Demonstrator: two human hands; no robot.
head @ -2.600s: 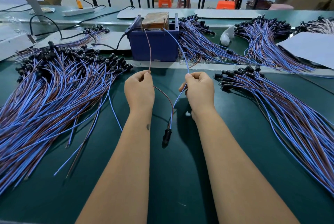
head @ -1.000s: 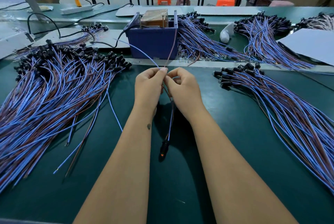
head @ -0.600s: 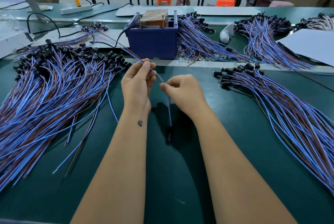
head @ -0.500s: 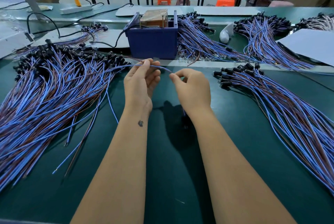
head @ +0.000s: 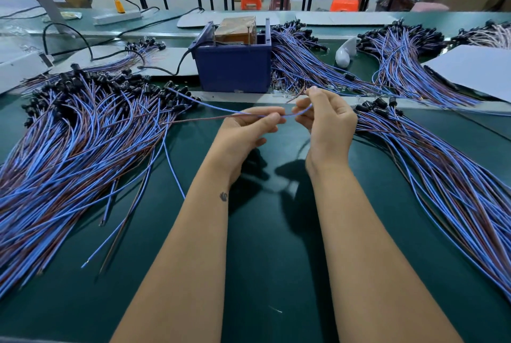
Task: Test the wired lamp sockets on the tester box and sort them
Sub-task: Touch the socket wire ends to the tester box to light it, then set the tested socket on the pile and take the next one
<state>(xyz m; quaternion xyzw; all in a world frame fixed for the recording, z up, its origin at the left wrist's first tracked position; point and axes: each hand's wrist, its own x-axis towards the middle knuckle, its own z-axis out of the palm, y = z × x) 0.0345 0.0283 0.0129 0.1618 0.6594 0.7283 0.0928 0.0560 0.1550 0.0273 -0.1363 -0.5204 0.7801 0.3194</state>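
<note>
Both hands, left hand (head: 243, 132) and right hand (head: 327, 118), pinch 1 socket's 2 thin wires (head: 221, 115) mid-frame below the tester box (head: 233, 68); light, floppy, likely best gripped mid-length.

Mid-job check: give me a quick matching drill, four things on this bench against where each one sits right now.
Things:
1. tester box
2. big wire pile
3. white sheet
4. wire pair

Places:
A. far right of the bench
B. pinched between the left hand and the right hand
C. behind the hands, centre of the bench
D. spread over the left side of the bench

Pairs: 1-C, 2-D, 3-A, 4-B
</note>
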